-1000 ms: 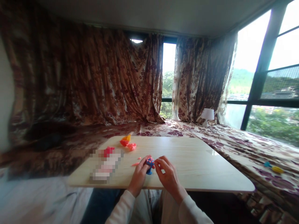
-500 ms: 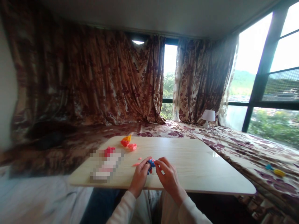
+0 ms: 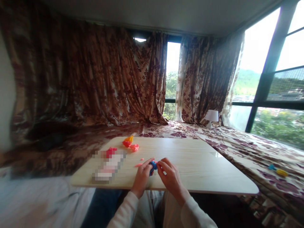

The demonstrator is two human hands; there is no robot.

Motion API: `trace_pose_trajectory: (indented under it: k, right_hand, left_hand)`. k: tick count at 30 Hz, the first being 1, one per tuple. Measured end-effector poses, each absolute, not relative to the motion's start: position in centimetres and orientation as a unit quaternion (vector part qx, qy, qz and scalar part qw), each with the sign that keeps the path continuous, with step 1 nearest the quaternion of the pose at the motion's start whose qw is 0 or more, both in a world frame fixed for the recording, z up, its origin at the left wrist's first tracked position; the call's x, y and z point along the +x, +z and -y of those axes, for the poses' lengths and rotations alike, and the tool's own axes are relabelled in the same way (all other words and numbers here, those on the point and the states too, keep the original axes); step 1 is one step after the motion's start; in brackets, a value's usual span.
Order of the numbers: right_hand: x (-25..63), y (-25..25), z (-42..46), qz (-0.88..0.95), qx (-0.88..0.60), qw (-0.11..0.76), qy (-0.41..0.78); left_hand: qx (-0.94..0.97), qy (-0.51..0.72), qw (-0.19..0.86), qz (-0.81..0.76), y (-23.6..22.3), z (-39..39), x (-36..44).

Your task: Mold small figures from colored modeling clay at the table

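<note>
My left hand (image 3: pixel 142 174) is wrapped round a small blue lump with pink bits on it (image 3: pixel 153 166), held just over the near part of the table. My right hand (image 3: pixel 171 175) meets it from the right, thumb and forefinger pinched at its edge. A speck of pink shows at those fingertips, mostly hidden by them. Beyond my left hand, a thin pink strip (image 3: pixel 138 165) and a tiny pink piece (image 3: pixel 142 159) lie on the tabletop. What the blue lump is made of is too small to tell.
On the pale wooden table (image 3: pixel 201 164) sit a crumpled yellow-and-red piece (image 3: pixel 127 142), a crumpled pink one (image 3: pixel 134 147) and a magenta one (image 3: pixel 110 152), beside a blurred-out flat item (image 3: pixel 108 169). A white lamp (image 3: pixel 212 116) and a blue-and-yellow object (image 3: pixel 281 172) rest on the flowered cloth.
Both hands stay together at the blue lump, which has turned slightly between the fingers. The whole view has shifted a little upward; the pieces on the table lie where they were.
</note>
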State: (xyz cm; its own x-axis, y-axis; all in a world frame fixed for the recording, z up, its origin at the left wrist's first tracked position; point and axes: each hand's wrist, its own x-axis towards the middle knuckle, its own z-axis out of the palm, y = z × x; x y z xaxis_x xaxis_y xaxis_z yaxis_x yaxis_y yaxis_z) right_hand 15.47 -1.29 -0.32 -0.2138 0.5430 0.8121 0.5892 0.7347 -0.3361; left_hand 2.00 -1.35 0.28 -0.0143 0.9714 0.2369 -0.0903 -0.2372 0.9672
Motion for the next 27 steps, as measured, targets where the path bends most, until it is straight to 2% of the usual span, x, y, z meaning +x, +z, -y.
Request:
trace_pose_trajectory:
  k: [7, 13, 17, 27]
  right_hand:
    - [15.6, -0.3, 1.0, 0.716, -0.369, 0.592, 0.014]
    - [15.5, 0.0, 1.2, 0.772, -0.398, 0.495, 0.017]
    - [15.2, 0.2, 1.6, 0.788, -0.404, 0.464, -0.018]
    - [15.6, -0.4, 1.0, 0.76, -0.411, 0.502, -0.012]
  left_hand:
    - [0.524, 0.604, 0.438, -0.41, 0.0, 1.4, 1.8]
    - [0.507, 0.626, 0.473, -0.357, -0.2, 1.0, 1.7]
    - [0.51, 0.621, 0.493, -0.333, -0.2, 1.0, 1.8]
    - [0.526, 0.613, 0.501, -0.312, -1.1, 0.7, 2.2]
